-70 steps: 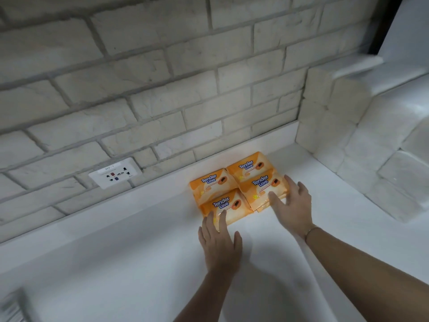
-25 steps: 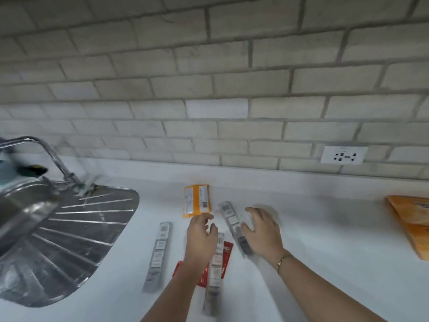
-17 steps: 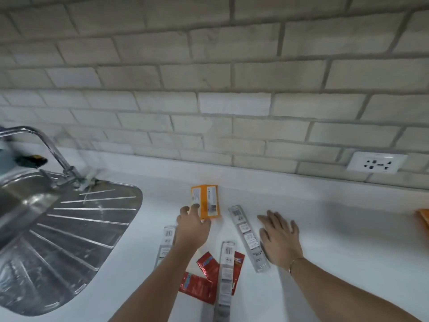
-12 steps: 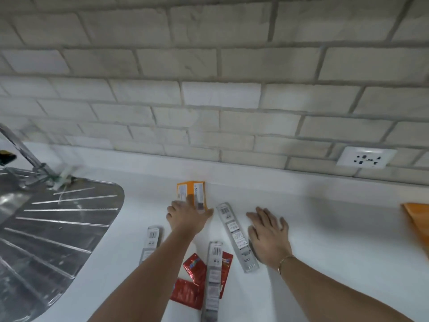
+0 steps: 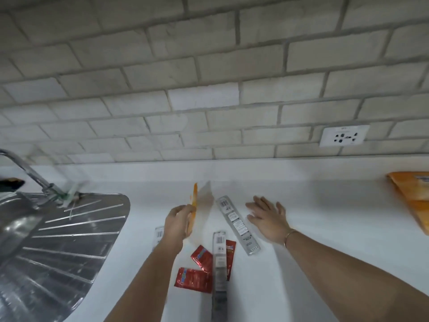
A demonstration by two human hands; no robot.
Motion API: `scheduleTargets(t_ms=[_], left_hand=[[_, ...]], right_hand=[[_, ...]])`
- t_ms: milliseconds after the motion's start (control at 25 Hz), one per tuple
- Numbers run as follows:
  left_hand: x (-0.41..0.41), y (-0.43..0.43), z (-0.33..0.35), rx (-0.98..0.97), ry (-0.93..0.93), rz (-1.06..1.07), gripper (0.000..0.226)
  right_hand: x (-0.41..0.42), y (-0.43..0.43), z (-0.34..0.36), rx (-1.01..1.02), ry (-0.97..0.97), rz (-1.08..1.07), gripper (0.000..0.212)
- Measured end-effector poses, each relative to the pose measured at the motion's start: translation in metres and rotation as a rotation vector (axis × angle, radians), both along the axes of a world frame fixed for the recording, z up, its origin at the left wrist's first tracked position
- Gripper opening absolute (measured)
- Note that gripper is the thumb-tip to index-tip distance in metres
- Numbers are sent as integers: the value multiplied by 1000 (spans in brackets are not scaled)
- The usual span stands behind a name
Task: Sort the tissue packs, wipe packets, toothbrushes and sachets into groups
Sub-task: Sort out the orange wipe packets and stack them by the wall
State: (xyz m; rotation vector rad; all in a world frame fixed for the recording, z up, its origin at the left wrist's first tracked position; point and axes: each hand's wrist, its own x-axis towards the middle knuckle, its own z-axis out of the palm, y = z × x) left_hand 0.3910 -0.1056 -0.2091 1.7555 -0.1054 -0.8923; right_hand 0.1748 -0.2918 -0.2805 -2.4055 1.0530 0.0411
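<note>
1. Near zone. Three red sachets lie close together on the worktop. A toothbrush pack lies lengthwise over this cluster and covers part of one sachet. Judgement: sachets and toothbrushes are not yet separated here.

2. Middle zone. A second toothbrush pack lies to the left, mostly hidden behind the left forearm. A third toothbrush pack lies at a slant to the right. The three packs are apart and not aligned. Judgement: the toothbrush group is not yet formed.

3. Grips. The left grip is closed round an orange packet and holds it clear of the worktop, edge toward the camera and blurred. The right grip is open, with fingers straight and spread, just beside the slanted pack. Contact with the worktop cannot be told.

4. Far zone. Orange packs lie stacked at the far right, well apart from the other items and cut by the frame edge. Judgement: this group looks mostly built, and the held packet probably belongs with it. No wipe packets can be identified with certainty. A sink occupies the left side.
</note>
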Motion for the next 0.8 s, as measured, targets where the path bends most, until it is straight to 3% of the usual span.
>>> scheduleTargets(t_ms=[80,160,280,440,600,720,800], left_hand=[[-15,24,24,-342,459,-47,62],[-34,37,45,-552,694,-144,59],[-72,36,58,-702,866,-254,63],[-121,8,56,-647,970,-436,70],[-168,-32,49,-535,935,-526,86],[-209,-66,50,-416,674,-483,84],[-251,-89,52,-342,419,-531,61]], right_hand=[[-6,-3,20,406,-211,-131,58],[-18,-1,44,688,-481,-319,60],[-40,16,87,874,-672,-413,55],[-75,42,119,1033,-983,-318,55],[-140,46,121,831,-1153,-431,47],[-187,41,111,699,-1187,-586,35],[-223,36,107,654,-1193,-699,28]])
